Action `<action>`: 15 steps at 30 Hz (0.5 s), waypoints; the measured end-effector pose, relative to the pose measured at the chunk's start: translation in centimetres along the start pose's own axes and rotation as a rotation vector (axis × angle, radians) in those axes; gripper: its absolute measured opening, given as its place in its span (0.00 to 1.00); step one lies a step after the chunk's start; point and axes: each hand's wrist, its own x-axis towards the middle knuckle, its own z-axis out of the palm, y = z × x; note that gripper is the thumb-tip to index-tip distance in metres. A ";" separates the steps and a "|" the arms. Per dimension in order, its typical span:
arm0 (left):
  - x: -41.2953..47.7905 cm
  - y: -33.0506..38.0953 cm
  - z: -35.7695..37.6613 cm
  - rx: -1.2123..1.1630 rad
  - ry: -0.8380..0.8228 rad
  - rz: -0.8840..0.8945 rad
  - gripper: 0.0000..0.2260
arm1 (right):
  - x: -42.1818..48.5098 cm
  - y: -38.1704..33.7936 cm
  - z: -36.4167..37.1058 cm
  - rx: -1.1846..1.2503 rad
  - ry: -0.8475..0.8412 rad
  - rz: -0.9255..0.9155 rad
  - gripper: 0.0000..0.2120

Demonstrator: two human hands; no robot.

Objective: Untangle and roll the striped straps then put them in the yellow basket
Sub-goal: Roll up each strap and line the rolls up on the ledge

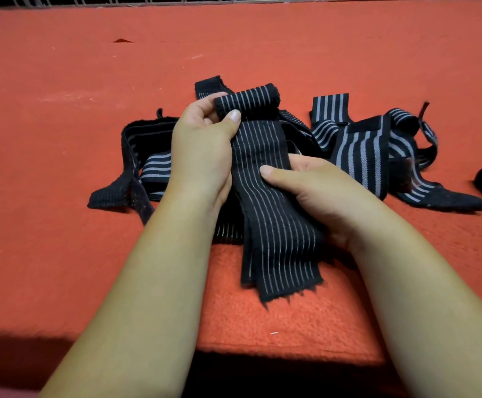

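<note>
Two bare arms reach over the red-covered table (61, 96), which carries everything in view. Beyond the grip and to either side of it sprawls the tangle of striped straps (360, 150), looped and crossed, not yet sorted. One fine-striped strap (268, 214) lies on top of the tangle and runs from far to near. Its long axis points at the person, and its frayed free end lies flat on the table between the wrists. The length seems to be held straight so that it winds evenly. At its far end sits the roll (248, 100), its axis crosswise to the strap and tilted up to the right. The left hand (202, 150) clamps the roll between thumb and curled fingers. The right hand (314, 191), nearer, pinches the flat length with thumb on top and fingers beneath, probably to feed it taut. No yellow basket shows.
</note>
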 end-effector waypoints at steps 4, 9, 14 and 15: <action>0.1 -0.1 -0.2 0.013 0.011 0.007 0.14 | -0.2 0.1 -0.4 -0.005 -0.088 0.011 0.12; 0.5 -0.1 -0.2 -0.011 0.039 0.017 0.14 | -0.6 0.3 -0.1 -0.099 -0.179 0.083 0.13; 0.7 -0.2 -0.3 -0.049 0.040 -0.001 0.15 | -0.7 0.1 -0.1 0.137 -0.251 0.177 0.21; 0.7 -0.2 -0.3 -0.055 0.036 -0.002 0.15 | -0.6 0.3 -0.3 0.172 -0.262 0.188 0.20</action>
